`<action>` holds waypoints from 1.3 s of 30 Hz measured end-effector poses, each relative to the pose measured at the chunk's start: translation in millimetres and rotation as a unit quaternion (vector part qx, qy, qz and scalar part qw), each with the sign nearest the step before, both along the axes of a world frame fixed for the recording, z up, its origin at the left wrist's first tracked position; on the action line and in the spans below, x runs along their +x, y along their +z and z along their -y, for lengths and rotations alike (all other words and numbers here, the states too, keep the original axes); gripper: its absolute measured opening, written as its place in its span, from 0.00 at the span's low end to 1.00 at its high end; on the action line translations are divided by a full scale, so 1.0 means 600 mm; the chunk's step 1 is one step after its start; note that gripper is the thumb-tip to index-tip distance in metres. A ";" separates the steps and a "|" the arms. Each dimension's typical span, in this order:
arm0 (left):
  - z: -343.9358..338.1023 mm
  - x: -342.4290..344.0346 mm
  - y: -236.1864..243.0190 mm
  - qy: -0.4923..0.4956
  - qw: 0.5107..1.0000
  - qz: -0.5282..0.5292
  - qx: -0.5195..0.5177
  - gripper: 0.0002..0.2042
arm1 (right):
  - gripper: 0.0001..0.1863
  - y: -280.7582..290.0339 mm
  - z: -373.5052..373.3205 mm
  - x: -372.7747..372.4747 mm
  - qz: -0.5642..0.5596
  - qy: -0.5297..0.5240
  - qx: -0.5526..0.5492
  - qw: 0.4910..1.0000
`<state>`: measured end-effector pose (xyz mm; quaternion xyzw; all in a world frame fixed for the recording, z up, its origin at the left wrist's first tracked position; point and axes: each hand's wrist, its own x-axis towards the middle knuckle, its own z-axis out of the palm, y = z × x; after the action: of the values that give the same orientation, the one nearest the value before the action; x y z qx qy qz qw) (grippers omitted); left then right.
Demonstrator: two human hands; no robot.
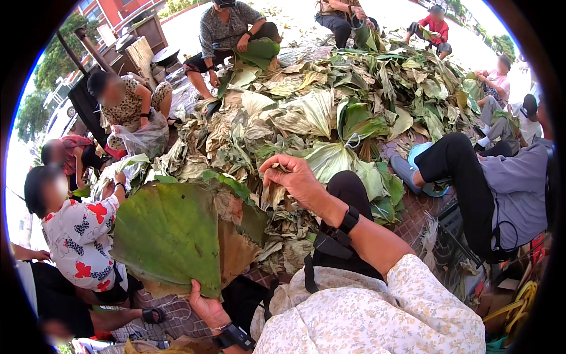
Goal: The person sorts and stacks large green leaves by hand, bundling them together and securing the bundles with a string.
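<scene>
The leaf (pixel 168 236), broad and mostly green, is at the near left, in front of the person, with its near edge in the left hand (pixel 206 307). That hand's thumb presses on the upper face; its other fingers are hidden underneath. A brown, dry layer (pixel 234 251) shows along the leaf's right side; whether it is part of the same leaf, I cannot tell.

The right hand (pixel 298 186) is raised to the right of the leaf and apart from it, fingers curled, thumb and forefinger close together. I cannot tell whether they pinch the small brownish bit seen there. Dark straps sit on both wrists.

Beyond the hands spreads a wide heap (pixel 318 112) of leaves, pale and crumpled in the middle, greener toward the far right. A white string (pixel 354 140) lies on it. On the left sits a person in a red-flowered white shirt (pixel 82 239); on the right, one in a grey shirt (pixel 516 192). At the far side, someone holds a green leaf (pixel 259 53).
</scene>
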<state>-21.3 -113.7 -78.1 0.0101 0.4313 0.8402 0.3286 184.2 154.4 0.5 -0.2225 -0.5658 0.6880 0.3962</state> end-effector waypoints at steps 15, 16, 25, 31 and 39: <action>-0.003 0.008 -0.009 -0.055 0.998 -0.021 0.029 0.22 | 0.08 -0.002 0.052 -0.049 0.081 0.071 0.032 0.994; -0.005 0.009 -0.009 -0.052 0.998 -0.032 0.023 0.23 | 0.07 -0.004 0.045 -0.046 0.116 0.068 0.085 0.987; 0.010 -0.011 -0.020 -0.036 0.999 -0.015 0.026 0.24 | 0.07 0.050 -0.040 0.035 0.003 -0.091 0.068 0.994; -0.020 0.005 -0.004 -0.055 0.998 -0.004 0.042 0.26 | 0.12 0.052 0.043 0.006 0.084 0.070 0.123 0.986; -0.009 0.001 -0.016 -0.069 0.996 -0.024 0.045 0.23 | 0.13 0.040 0.073 -0.021 0.119 0.077 0.153 0.978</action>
<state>-20.4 -108.1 -87.7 0.0753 0.3992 0.8334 0.3747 171.5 110.8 24.6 -0.1951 -0.7230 0.5905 0.3010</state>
